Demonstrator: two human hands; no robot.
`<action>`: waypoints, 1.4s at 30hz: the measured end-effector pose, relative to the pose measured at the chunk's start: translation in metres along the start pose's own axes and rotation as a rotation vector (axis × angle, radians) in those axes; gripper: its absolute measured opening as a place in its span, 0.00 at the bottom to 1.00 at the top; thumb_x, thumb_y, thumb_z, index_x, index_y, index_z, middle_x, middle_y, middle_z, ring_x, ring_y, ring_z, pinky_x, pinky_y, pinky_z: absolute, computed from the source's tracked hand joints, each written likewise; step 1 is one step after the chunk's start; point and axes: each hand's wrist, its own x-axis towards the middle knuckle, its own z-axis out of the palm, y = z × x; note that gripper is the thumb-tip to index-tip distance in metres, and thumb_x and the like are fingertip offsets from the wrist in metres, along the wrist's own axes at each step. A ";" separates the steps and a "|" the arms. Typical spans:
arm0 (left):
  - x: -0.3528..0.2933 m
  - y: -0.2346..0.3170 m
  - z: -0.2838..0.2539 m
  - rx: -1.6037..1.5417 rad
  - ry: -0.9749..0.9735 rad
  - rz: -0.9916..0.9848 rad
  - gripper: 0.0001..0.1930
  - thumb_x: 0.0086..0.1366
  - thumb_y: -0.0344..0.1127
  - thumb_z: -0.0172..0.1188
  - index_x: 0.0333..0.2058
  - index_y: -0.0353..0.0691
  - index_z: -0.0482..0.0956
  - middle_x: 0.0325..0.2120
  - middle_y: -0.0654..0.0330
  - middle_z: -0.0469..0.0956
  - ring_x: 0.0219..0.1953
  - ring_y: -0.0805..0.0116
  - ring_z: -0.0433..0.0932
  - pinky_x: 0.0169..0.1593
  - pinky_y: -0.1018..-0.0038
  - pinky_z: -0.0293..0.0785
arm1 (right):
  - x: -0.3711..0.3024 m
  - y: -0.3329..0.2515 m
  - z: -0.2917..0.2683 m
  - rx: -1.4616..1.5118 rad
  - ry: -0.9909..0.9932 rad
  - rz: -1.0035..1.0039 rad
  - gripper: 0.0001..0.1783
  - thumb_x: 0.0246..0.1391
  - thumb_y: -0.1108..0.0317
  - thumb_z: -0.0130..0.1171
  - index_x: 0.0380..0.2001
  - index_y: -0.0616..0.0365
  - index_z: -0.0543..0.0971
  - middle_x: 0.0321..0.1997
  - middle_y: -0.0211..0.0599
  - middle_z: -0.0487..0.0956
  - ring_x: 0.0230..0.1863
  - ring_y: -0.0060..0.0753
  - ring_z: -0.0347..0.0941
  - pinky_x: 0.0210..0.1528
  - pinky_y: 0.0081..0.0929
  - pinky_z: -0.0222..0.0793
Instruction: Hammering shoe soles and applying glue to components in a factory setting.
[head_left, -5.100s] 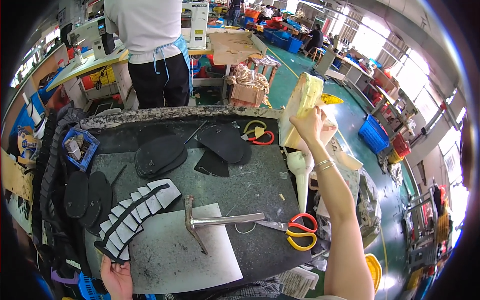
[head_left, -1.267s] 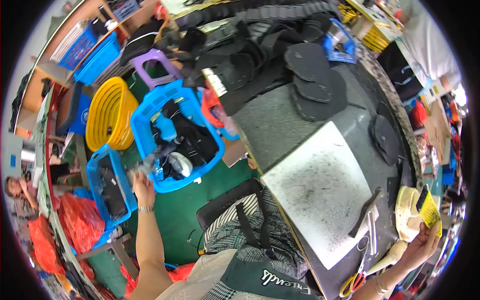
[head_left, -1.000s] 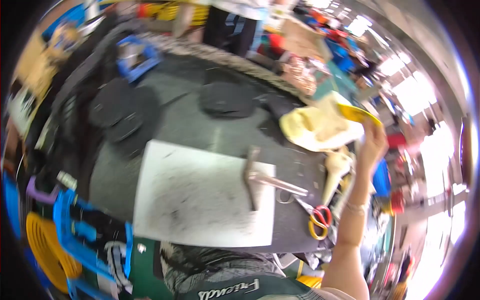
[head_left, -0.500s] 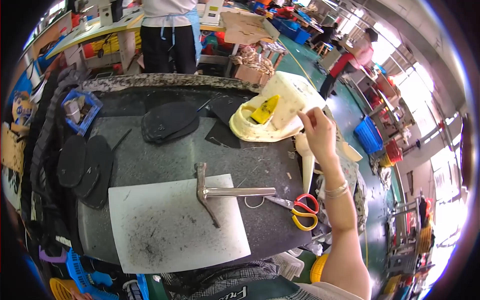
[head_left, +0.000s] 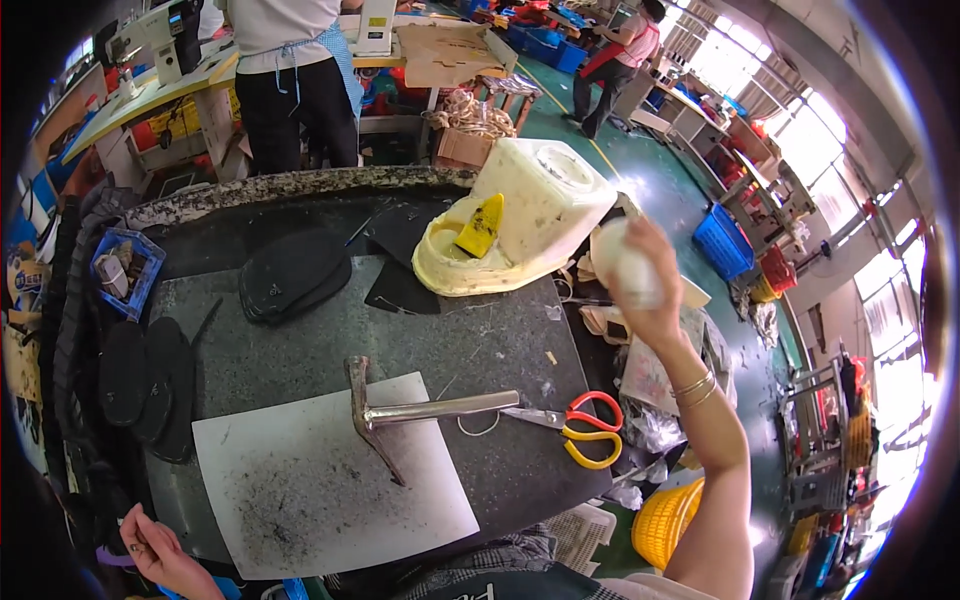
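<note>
My right hand [head_left: 650, 285] is raised at the right edge of the bench, its fingers wrapped round a white rounded thing [head_left: 612, 252] that is smeared by motion. Low at the left, my left hand [head_left: 165, 555] has its fingers curled in; whatever lies between them is too small to name. A metal hammer [head_left: 440, 408] with a long thin head lies partly on a speckled white sheet [head_left: 300, 490]. Scissors [head_left: 585, 425] with red and yellow handles rest beside the hammer's handle end. Left of my right hand stands a cut white plastic jug [head_left: 545, 215], a yellow piece [head_left: 482, 226] in its opening.
Black rounded pieces lie in a stack [head_left: 295, 275] at the back and in a row [head_left: 150, 385] at the left. A blue basket [head_left: 125, 270] stands at the far left corner. Below the bench's right side is a yellow basket [head_left: 665, 525]. A person [head_left: 295, 80] stands beyond the bench.
My right hand has closed round the white thing, which lay at the bench's right edge before. My left hand has come up into view at the lower left. The whole view has shifted.
</note>
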 end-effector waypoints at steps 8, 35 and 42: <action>-0.030 0.026 0.053 -0.045 -0.249 0.012 0.05 0.66 0.30 0.49 0.37 0.37 0.72 0.16 0.73 0.57 0.18 0.88 0.53 0.21 0.85 0.45 | 0.101 -0.069 0.098 0.840 0.202 0.683 0.27 0.42 0.69 0.59 0.46 0.63 0.64 0.38 0.43 0.77 0.39 0.33 0.74 0.43 0.28 0.70; -0.030 0.012 0.062 -0.065 -0.339 -0.140 0.03 0.64 0.31 0.53 0.32 0.39 0.73 0.18 0.75 0.59 0.16 0.89 0.52 0.19 0.88 0.44 | 0.051 0.005 0.051 0.079 0.063 0.605 0.24 0.45 0.53 0.62 0.39 0.61 0.79 0.36 0.39 0.81 0.38 0.32 0.77 0.45 0.30 0.69; -0.010 0.035 0.064 0.169 -0.402 -0.076 0.04 0.63 0.28 0.51 0.32 0.35 0.73 0.20 0.72 0.63 0.23 0.86 0.55 0.26 0.87 0.51 | 0.024 0.152 0.019 0.429 0.003 0.824 0.21 0.54 0.52 0.54 0.36 0.61 0.79 0.30 0.29 0.78 0.29 0.20 0.71 0.32 0.19 0.68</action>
